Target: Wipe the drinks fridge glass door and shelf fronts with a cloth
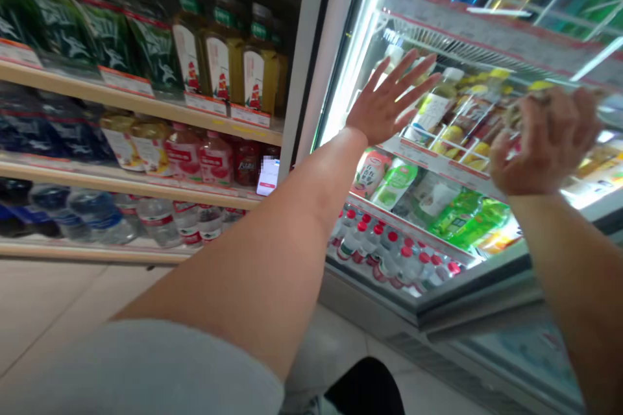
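Observation:
My left hand (389, 100) is raised with its fingers spread, flat against or just in front of the glass door (491, 32) of a lit drinks cooler. My right hand (548, 139) is further right, blurred by motion, fingers curled near the door's glass at the level of the yellow-capped bottles (467, 110). I cannot tell whether it grips anything. Behind the glass stand rows of green bottles (462, 214) and small red-capped bottles (389, 249).
Open wooden shelves (146, 104) to the left carry dark green bags, yellow juice bottles, red drinks and water bottles. A small lit screen (268, 176) sits at the shelf's right end. Pale floor tiles (58, 305) lie below.

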Motion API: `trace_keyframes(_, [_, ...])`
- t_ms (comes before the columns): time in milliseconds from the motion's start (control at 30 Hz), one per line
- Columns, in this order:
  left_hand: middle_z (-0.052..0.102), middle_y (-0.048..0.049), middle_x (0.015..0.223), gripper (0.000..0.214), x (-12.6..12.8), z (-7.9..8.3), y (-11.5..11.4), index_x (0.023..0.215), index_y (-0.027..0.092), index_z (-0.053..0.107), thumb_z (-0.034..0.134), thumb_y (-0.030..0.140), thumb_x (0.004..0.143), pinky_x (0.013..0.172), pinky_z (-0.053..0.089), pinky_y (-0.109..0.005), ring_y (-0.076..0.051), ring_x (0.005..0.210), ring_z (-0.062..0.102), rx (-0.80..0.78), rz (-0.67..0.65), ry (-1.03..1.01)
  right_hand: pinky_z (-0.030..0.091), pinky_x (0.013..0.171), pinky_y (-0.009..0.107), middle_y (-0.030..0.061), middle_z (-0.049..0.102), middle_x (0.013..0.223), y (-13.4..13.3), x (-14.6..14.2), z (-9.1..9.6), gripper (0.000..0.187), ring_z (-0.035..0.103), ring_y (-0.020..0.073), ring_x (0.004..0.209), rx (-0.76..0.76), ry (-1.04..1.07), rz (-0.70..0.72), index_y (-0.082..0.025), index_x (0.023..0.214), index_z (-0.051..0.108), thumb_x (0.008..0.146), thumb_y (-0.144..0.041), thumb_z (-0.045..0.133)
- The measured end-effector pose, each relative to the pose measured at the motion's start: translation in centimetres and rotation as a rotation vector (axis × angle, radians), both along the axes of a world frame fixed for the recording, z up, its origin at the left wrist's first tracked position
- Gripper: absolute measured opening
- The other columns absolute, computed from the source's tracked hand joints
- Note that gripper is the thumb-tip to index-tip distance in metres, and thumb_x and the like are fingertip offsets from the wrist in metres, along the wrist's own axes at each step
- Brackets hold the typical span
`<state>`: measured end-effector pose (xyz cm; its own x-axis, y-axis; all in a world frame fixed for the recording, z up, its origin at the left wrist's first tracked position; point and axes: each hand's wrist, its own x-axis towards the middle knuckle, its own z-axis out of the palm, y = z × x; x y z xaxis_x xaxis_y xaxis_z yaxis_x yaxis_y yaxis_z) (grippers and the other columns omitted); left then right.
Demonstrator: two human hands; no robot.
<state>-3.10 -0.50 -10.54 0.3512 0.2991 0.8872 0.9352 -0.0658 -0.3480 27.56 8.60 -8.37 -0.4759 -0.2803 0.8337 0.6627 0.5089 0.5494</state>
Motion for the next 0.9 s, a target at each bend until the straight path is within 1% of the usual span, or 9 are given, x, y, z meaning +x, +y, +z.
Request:
trace_keyframes(100, [0.015,-0.0034,0.169,0.061,0.1,0.0,-0.2,0.164,0.023,0.022,0.032,0.034,0.105,0.126,-0.007,-0.052,-0.027,0.155,-0.006,-0.033,0.006,-0.010,0.042,0.109,0.059,0.0082,0.055,0.149,-0.3,-0.3,-0.4,0.059,0.048,0.0352,0.140,0.045,-0.135,0.014,-0.029,0.148,0.051,0.091,-0.042,0.056])
trace_keyframes(300, [0.014,-0.0024,0.169,0.060,0.2,0.1,-0.4,0.164,0.023,0.021,0.032,0.032,0.105,0.126,-0.006,-0.052,-0.027,0.154,-0.006,-0.040,0.034,-0.014,0.033,0.114,0.066,0.0169,0.048,0.151,1.0,0.5,-0.7,0.051,0.035,0.0363,0.147,-0.015,0.250,0.046,-0.016,0.146,0.049,0.098,-0.033,0.042])
trace_keyframes(367, [0.015,-0.0038,0.169,0.060,0.2,0.1,-0.5,0.164,0.022,0.020,0.030,0.033,0.106,0.126,-0.005,-0.052,-0.027,0.154,-0.007,-0.041,0.045,0.000,0.033,0.114,0.064,0.0150,0.047,0.152,0.9,0.5,-0.8,0.055,0.035,0.0361,0.148,-0.005,0.151,0.033,-0.017,0.147,0.049,0.096,-0.035,0.047])
trace_keyframes(467, [0.016,-0.0044,0.169,0.061,0.1,0.2,-0.6,0.164,0.020,0.020,0.031,0.035,0.106,0.126,-0.004,-0.052,-0.027,0.154,-0.008,-0.044,0.053,0.009,0.040,0.113,0.056,0.0093,0.053,0.150,0.2,0.0,-1.1,0.060,0.044,0.0340,0.143,0.034,-0.076,0.032,-0.024,0.145,0.053,0.087,-0.038,0.059])
trace_keyframes(567, [0.016,-0.0044,0.169,0.062,0.1,0.2,-0.6,0.164,0.021,0.020,0.033,0.036,0.106,0.126,-0.004,-0.051,-0.027,0.154,-0.007,-0.052,0.041,0.008,0.039,0.113,0.059,0.0103,0.055,0.148,0.0,-0.1,-1.4,0.057,0.046,0.0349,0.141,0.012,0.016,0.057,-0.022,0.145,0.054,0.089,-0.034,0.055])
trace_keyframes(633, [0.015,-0.0046,0.169,0.061,0.1,0.2,-0.6,0.164,0.022,0.021,0.032,0.037,0.106,0.127,-0.005,-0.050,-0.028,0.155,-0.005,-0.055,0.029,-0.004,0.035,0.113,0.066,0.0139,0.049,0.151,0.3,0.2,-1.5,0.055,0.039,0.0370,0.145,-0.018,0.133,0.073,-0.017,0.148,0.049,0.095,-0.033,0.047])
trace_keyframes(700, [0.015,-0.0050,0.169,0.060,0.1,0.2,-0.6,0.164,0.022,0.021,0.030,0.039,0.107,0.127,-0.005,-0.050,-0.028,0.156,-0.003,-0.057,0.023,-0.008,0.031,0.114,0.068,0.0151,0.044,0.154,0.6,0.4,-1.7,0.055,0.033,0.0368,0.148,-0.032,0.177,0.075,-0.018,0.151,0.044,0.098,-0.034,0.041])
trace_keyframes(833, [0.017,-0.0061,0.169,0.059,0.1,0.2,-0.5,0.164,0.022,0.022,0.024,0.040,0.109,0.128,-0.004,-0.050,-0.028,0.156,0.000,-0.045,0.024,0.002,0.036,0.112,0.064,0.0132,0.048,0.153,0.3,-0.1,-1.9,0.057,0.038,0.0372,0.145,-0.018,0.005,0.072,-0.024,0.152,0.046,0.096,-0.037,0.046])
trace_keyframes(900, [0.016,-0.0053,0.169,0.059,0.1,0.2,-0.4,0.164,0.022,0.022,0.024,0.041,0.108,0.127,-0.004,-0.049,-0.028,0.156,-0.001,-0.044,0.030,-0.005,0.036,0.111,0.064,0.0128,0.050,0.151,0.0,-0.3,-2.0,0.056,0.041,0.0369,0.144,-0.027,-0.020,0.078,-0.024,0.151,0.047,0.096,-0.035,0.047])
